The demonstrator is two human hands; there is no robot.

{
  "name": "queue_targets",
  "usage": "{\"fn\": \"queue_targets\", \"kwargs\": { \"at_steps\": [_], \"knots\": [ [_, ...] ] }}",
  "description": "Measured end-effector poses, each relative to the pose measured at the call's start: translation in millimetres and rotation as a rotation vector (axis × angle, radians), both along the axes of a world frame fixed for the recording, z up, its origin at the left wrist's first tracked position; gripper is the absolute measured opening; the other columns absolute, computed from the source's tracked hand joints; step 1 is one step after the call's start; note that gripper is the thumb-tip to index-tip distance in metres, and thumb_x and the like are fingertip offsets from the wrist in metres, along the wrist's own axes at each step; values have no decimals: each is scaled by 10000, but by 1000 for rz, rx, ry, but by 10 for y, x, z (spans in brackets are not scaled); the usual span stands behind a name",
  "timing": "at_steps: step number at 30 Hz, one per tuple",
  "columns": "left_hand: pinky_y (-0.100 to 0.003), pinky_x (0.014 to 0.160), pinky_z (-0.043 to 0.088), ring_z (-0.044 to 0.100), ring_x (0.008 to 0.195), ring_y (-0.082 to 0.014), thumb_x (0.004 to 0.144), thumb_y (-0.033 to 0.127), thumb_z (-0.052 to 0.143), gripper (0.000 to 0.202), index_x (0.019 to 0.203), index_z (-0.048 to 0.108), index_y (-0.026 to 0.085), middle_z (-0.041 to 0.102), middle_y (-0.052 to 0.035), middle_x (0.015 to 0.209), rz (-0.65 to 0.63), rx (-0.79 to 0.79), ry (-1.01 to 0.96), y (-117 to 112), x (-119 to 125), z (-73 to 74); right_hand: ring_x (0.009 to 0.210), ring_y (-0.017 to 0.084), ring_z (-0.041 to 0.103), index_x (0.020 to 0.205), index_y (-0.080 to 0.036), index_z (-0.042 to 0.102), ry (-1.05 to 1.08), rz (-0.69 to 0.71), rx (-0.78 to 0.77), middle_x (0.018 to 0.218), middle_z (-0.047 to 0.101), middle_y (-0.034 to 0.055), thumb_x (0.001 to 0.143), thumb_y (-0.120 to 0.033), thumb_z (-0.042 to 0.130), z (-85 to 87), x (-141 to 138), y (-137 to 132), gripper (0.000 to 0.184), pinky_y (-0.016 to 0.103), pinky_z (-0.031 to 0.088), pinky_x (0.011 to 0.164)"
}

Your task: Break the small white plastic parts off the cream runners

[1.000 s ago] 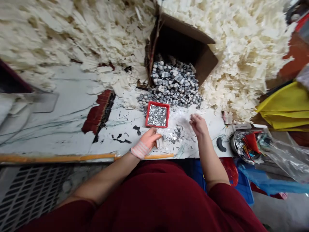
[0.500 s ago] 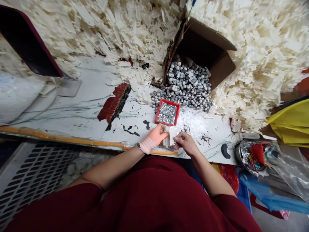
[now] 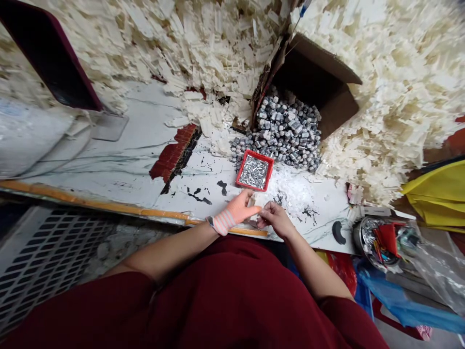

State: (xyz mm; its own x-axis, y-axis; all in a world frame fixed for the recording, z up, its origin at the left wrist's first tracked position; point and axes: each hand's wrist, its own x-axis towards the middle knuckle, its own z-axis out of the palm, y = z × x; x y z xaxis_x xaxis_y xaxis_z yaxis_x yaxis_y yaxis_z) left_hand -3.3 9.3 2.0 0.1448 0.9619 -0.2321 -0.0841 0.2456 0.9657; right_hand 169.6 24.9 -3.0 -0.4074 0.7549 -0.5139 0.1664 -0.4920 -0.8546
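My left hand (image 3: pixel 237 212), in an orange glove with a striped cuff, is closed on a white plastic piece (image 3: pixel 259 198) near the table's front edge. Its thumb reaches across the piece toward my right hand (image 3: pixel 276 219). That bare hand has its fingers pinched together against the near side of the piece; whatever sits between the fingertips is hidden. Just beyond both hands stands a small red tray (image 3: pixel 238 181) full of thin metal pins (image 3: pixel 254 172). Small translucent white bits (image 3: pixel 294 190) lie heaped to the right of the tray.
Behind the tray, grey cylindrical parts (image 3: pixel 286 128) spill from a cardboard box (image 3: pixel 339 111). Cream plastic strips (image 3: pixel 203 53) are piled along the back. A phone-like screen (image 3: pixel 54 58) stands at left. A metal bowl (image 3: pixel 359 237) of odds and ends and a black curved piece (image 3: pixel 338 232) are at right.
My left thumb has swung across the white plastic piece to meet my right fingertips, covering more of it. The whole view has shifted slightly.
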Motion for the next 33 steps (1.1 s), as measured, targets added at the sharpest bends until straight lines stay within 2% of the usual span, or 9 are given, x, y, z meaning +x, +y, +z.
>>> {"fn": "queue_targets", "kwargs": {
  "at_steps": [4, 8, 13, 17, 20, 23, 26, 29, 33],
  "knots": [
    [-301, 743, 478, 602, 854, -187, 675, 220, 632, 345, 1001, 546, 149, 644, -48, 945, -16, 95, 95, -15, 61, 40, 454, 109, 493, 698, -206, 456, -33, 94, 213, 541, 527, -32, 785, -721, 454, 48, 54, 148, 522, 248, 392, 468],
    [-303, 777, 473, 596, 842, -176, 748, 254, 581, 249, 971, 574, 143, 655, -38, 920, -52, 168, 154, -40, 52, 165, 535, 109, 428, 676, -197, 464, -122, 259, 458, 570, 450, -35, 819, -681, 449, 156, 36, 226, 506, 248, 345, 530],
    [-282, 771, 468, 601, 821, -162, 770, 310, 597, 272, 993, 578, 155, 659, -20, 892, -40, 250, 279, -131, 13, 312, 543, 102, 361, 635, -199, 401, -102, 194, 577, 576, 375, -42, 857, -627, 411, 210, -105, 103, 482, 243, 303, 534],
    [-287, 740, 472, 609, 779, -167, 761, 326, 625, 334, 1047, 559, 165, 656, -23, 877, -48, 289, 350, -197, -12, 306, 557, 109, 379, 628, -200, 388, -217, 226, 739, 589, 380, -33, 853, -657, 367, 315, -117, 82, 510, 244, 300, 544],
    [-305, 780, 475, 609, 852, -188, 763, 391, 643, 411, 1086, 524, 166, 640, -56, 962, -40, 311, 234, -198, -52, 207, 559, 119, 413, 686, -194, 441, -409, 365, 901, 597, 433, -23, 839, -700, 344, 464, -65, 127, 536, 245, 290, 551],
    [-325, 827, 466, 584, 918, -198, 751, 481, 653, 509, 1114, 476, 169, 606, -75, 1031, 50, 313, 39, -171, -94, 65, 585, 139, 471, 773, -182, 511, -672, 488, 1046, 655, 540, 11, 778, -753, 410, 579, -51, 117, 580, 251, 272, 557],
    [-307, 787, 463, 563, 861, -172, 725, 513, 675, 559, 1121, 458, 183, 589, -49, 983, 67, 295, -157, -152, -118, -47, 624, 162, 527, 778, -163, 567, -862, 585, 1188, 695, 606, 61, 838, -671, 420, 580, -111, 29, 533, 268, 268, 570],
    [-285, 758, 456, 555, 823, -153, 698, 474, 720, 536, 1092, 489, 193, 593, -36, 947, 11, 309, -326, -152, -134, -79, 590, 161, 527, 770, -148, 603, -914, 579, 1302, 649, 616, 73, 893, -578, 398, 510, -178, -70, 492, 281, 257, 562],
    [-273, 727, 461, 569, 804, -146, 693, 415, 745, 491, 1071, 524, 194, 617, -36, 936, -46, 318, -460, -161, -169, -28, 608, 159, 527, 798, -154, 607, -839, 549, 1346, 669, 623, 67, 885, -596, 413, 520, -174, -131, 491, 280, 271, 563]
  ]
}}
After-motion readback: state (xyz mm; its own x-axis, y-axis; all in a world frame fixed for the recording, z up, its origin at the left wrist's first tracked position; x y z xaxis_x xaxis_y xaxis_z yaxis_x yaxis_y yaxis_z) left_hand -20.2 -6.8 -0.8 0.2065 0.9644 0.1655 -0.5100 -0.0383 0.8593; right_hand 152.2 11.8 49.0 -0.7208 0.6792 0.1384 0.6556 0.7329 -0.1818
